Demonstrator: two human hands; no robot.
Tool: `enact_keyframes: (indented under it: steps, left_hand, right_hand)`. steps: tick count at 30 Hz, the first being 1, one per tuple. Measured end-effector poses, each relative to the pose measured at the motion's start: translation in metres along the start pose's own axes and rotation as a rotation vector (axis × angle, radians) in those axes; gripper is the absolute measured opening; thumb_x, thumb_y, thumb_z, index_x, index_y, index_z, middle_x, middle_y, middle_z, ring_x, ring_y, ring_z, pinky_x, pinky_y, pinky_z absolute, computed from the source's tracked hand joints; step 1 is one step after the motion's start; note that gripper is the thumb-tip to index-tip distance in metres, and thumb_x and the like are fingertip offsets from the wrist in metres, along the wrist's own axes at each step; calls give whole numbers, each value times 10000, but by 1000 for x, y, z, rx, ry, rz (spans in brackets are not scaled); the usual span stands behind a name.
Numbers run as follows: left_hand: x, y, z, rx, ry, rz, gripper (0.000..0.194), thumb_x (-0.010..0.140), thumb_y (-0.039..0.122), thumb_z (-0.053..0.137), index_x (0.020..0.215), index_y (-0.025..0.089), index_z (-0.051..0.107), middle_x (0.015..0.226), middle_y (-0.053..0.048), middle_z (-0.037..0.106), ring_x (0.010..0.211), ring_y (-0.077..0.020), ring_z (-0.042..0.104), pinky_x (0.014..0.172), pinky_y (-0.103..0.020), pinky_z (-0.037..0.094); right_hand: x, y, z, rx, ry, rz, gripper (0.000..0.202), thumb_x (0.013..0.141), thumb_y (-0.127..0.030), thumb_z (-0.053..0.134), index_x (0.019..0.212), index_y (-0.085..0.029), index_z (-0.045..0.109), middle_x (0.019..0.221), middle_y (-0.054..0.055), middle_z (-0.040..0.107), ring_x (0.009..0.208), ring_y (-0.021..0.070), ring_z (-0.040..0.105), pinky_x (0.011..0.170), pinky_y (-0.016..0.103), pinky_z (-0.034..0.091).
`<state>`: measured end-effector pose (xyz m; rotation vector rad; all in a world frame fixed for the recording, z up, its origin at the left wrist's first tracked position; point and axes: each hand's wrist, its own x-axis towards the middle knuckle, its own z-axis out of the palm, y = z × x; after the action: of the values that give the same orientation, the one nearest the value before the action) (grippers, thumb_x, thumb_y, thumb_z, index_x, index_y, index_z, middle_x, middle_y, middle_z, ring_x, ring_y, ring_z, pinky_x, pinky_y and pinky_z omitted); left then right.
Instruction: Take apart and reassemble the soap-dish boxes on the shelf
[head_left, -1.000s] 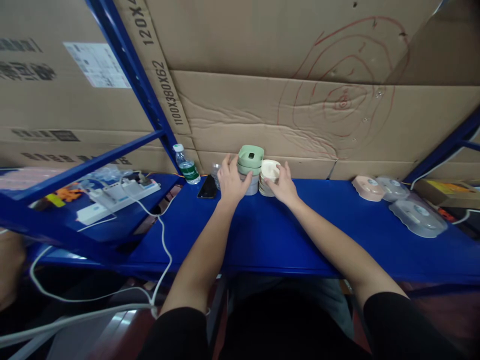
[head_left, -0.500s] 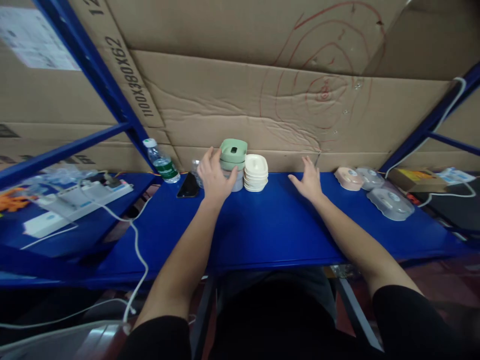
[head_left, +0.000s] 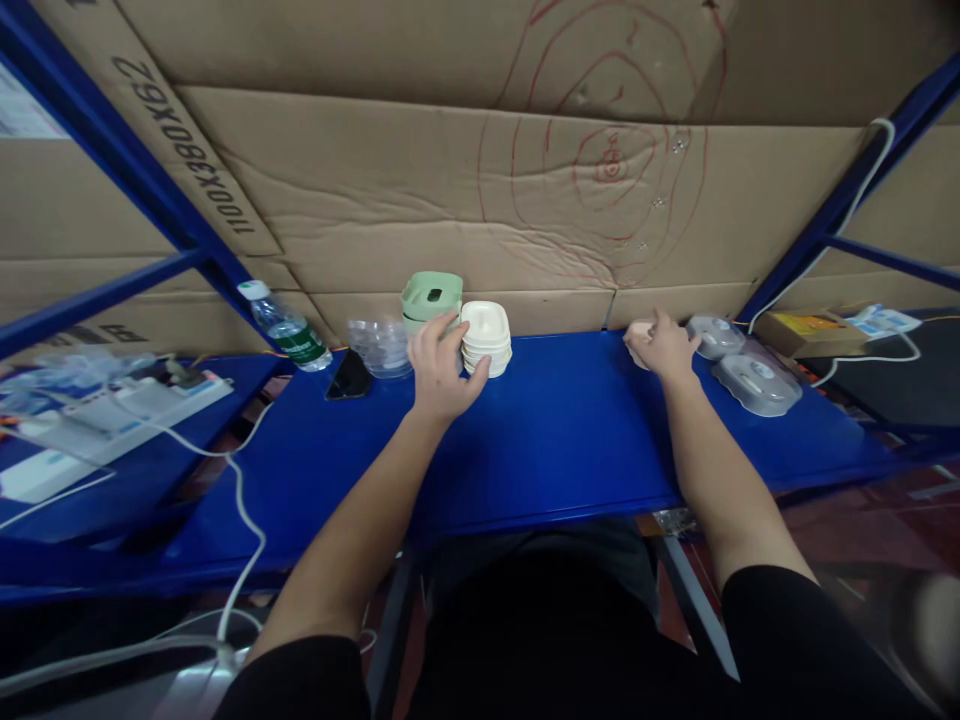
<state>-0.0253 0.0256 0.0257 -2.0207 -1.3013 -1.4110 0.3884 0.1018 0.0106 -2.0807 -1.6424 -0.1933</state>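
My left hand (head_left: 439,365) is in front of the stacks, thumb and fingers spread, holding nothing. Its fingertips overlap the left side of a stack of cream lids (head_left: 486,322); I cannot tell whether they touch. Behind that hand, a green container (head_left: 433,292) with a dark oval mark tops another stack, whose lower part is hidden. To the left are stacked clear plastic tubs (head_left: 381,347). Further right, my right hand (head_left: 667,345) has its fingers around a small pale pink container (head_left: 639,342), covering much of it. Two translucent lidded containers (head_left: 757,384) (head_left: 716,337) sit beside it.
A water bottle (head_left: 289,330) leans by the left blue post, near a black phone (head_left: 349,375). White power strips (head_left: 112,430) and cables lie at left. A cardboard box (head_left: 810,333) stands at right. Cardboard sheets (head_left: 420,180) wall off the back of the blue table (head_left: 555,440).
My right hand has moved right and closed on the pale pink container. My left hand has shifted from the green stack toward the cream lids. The camera view has turned slightly right.
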Motion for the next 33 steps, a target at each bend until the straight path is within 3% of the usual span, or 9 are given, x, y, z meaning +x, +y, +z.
enact_keyframes:
  steps: [2,7,11,15,20,23,27,30,33]
  left_hand:
    - [-2,3,2,-9,-39,13,568,866,534,630,1319,194,589,1433,-192,578,1395,-381,501,1188,-575,343]
    - [-5,9,6,-12,-104,54,541,867,509,630,1319,213,605,1415,-171,618,1368,-368,534,1171,-571,369]
    - [-7,15,11,-47,-154,126,520,879,497,623,1307,201,624,1384,-174,643,1333,-356,567,1130,-545,414]
    - [-10,19,16,-74,-256,164,508,887,492,633,1302,200,648,1387,-176,640,1335,-359,569,1125,-543,419]
    - [-13,19,20,-76,-272,216,466,929,443,641,1337,217,643,1431,-180,609,1375,-359,545,1120,-548,432]
    - [-11,18,20,-63,-271,258,432,952,430,653,1347,255,635,1505,-179,555,1423,-356,511,1126,-561,439]
    - [-8,16,18,-75,-315,313,395,959,451,667,1328,314,631,1569,-168,502,1445,-340,503,1117,-576,460]
    - [-10,19,14,-127,-323,374,315,983,432,640,1277,321,655,1573,-156,508,1413,-312,545,1085,-552,499]
    - [-12,27,12,-171,-371,419,268,1026,410,565,1245,312,686,1550,-126,547,1377,-286,583,1048,-515,534]
  right_hand:
    - [-4,-8,0,18,2,-44,912,832,-657,657,1562,-168,412,1479,258,532,1377,475,470,1134,740,249]
    - [-8,-15,9,85,-211,-134,898,717,-595,792,1474,-177,547,1501,248,505,1349,454,517,1096,573,441]
    - [-16,-32,10,279,-333,-438,872,680,-471,829,1458,-169,578,1466,192,577,1362,393,539,1142,522,437]
    - [-33,-57,-6,483,-432,-644,845,673,-489,861,1436,-223,614,1471,134,614,1367,379,550,1172,574,400]
    - [-56,-79,-38,947,-451,-605,724,709,-520,852,1371,-300,660,1498,88,606,1350,355,587,1142,553,454]
    - [-67,-85,-51,1306,-758,-494,735,756,-644,759,1396,-309,620,1487,110,616,1255,371,660,977,570,572]
    - [-77,-90,-53,1431,-1178,-417,865,706,-738,723,1403,-242,593,1444,186,632,1181,405,697,776,548,643]
    - [-78,-92,-47,1440,-1369,-408,898,696,-737,724,1423,-233,571,1427,202,638,1105,396,734,682,493,662]
    - [-77,-92,-40,1435,-1467,-405,894,703,-721,718,1435,-233,560,1388,199,661,1067,383,752,649,460,669]
